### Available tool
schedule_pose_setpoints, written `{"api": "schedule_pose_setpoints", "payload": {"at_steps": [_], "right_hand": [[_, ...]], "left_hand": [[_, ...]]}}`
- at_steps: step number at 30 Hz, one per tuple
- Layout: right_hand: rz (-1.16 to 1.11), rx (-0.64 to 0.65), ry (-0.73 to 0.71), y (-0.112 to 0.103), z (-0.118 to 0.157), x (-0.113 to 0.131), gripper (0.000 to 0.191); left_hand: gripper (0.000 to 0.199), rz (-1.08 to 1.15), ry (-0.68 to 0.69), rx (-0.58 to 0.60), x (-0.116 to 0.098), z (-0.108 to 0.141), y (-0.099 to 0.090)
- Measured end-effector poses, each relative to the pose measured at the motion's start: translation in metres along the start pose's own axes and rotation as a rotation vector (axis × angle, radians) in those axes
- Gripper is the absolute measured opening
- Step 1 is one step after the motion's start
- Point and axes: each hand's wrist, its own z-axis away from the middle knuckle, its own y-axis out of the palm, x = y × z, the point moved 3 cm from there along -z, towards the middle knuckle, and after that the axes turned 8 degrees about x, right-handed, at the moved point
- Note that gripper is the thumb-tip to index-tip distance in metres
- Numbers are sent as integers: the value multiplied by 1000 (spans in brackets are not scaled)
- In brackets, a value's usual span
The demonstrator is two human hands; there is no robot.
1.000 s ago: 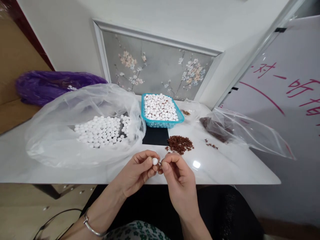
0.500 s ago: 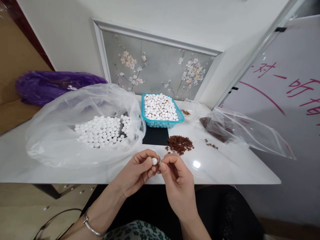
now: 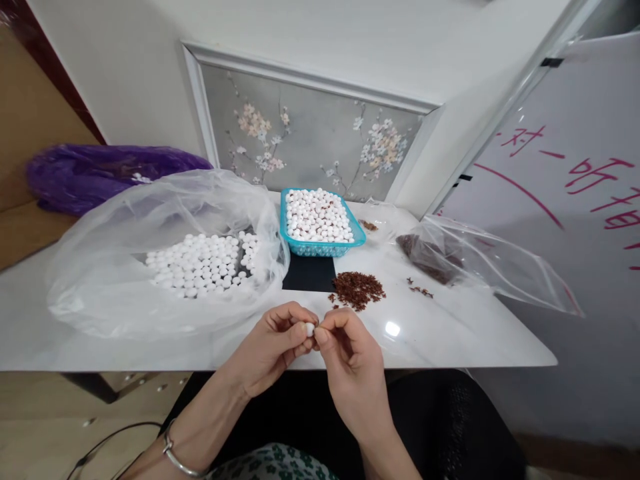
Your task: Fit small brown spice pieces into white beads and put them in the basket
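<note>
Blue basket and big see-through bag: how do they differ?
The blue basket is smaller than the see-through bag. The basket stands upright; the bag lies slumped, crumpled. The basket's balls have brown bits among them; the bag's balls look plain white. Both are on the table and hold white balls.

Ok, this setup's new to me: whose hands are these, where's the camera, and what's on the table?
No machine: these are a person's bare hands, all seen by one head-worn camera looking down. The left hand pinches a small white ball; the right hand pinches at it; whether it grips anything is hidden. On the table are a cloudy plastic bag of white balls, a blue basket heaped with more, a loose brown pile, and a clear bag with brown contents.
</note>
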Motion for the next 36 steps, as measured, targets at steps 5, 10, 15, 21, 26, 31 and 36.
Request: {"api": "schedule_pose_setpoints", "payload": {"at_steps": [5, 10, 15, 21, 26, 31, 36], "right_hand": [[36, -22, 27, 1, -1, 0, 9], [-101, -14, 107, 0, -4, -5, 6], [-250, 118, 86, -5, -8, -8, 10], [-55, 220, 4, -14, -7, -6, 29], [55, 221, -12, -15, -8, -3, 19], [72, 192, -72, -11, -6, -3, 18], [121, 95, -104, -4, -2, -10, 11]], "left_hand": [[4, -43, -6, 10, 1, 1, 0], [7, -57, -12, -24, 0, 1, 2], [17, -31, -39, -107, -1, 0, 0], [30, -27, -38, -49, -1, -2, 1], [35, -78, -74, -36, 0, -1, 1], [40, -107, -94, -19, 0, -1, 2], [38, -165, -100, -55, -1, -1, 3]]}}
